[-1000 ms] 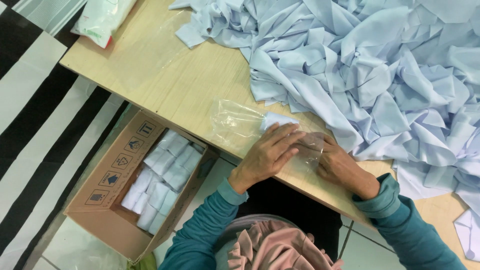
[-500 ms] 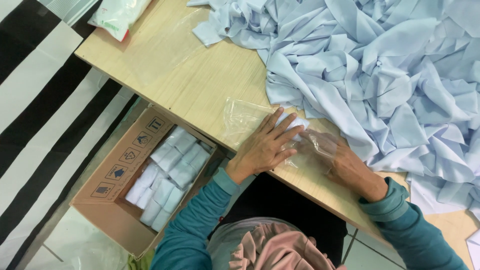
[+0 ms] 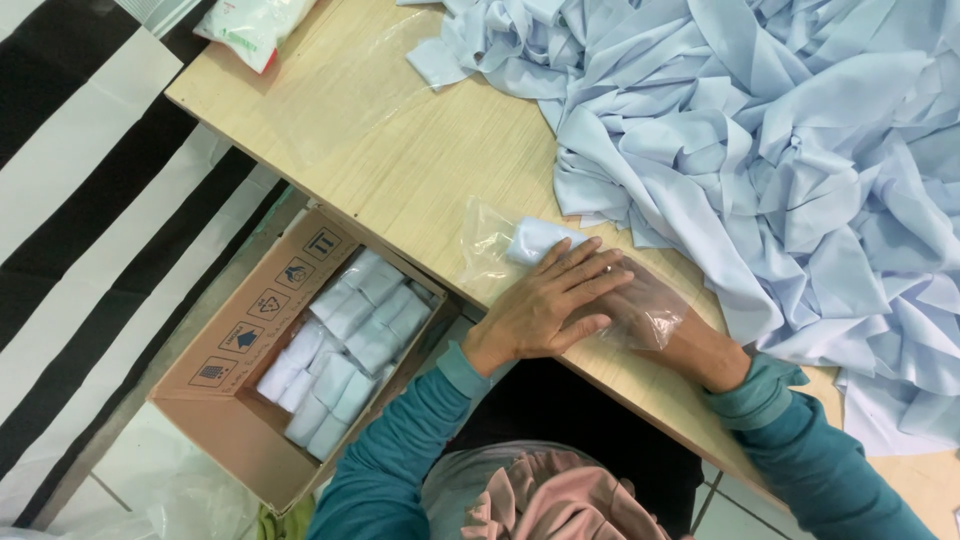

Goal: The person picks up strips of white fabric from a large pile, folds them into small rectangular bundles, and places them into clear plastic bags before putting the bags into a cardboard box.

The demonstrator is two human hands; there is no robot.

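Under left hand [image 3: 548,305]: folded cloth [image 3: 535,240] inside clear bag [image 3: 490,245].

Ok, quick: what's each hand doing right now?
Left hand: open, flat on the clear bag and the folded cloth.
Right hand: inside the bag; grip cannot be told.

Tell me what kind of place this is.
Probably a small garment packing workspace: a heap of pale blue cloth pieces covers the wooden table, and a cardboard box of bagged folded pieces sits on the floor beside it.
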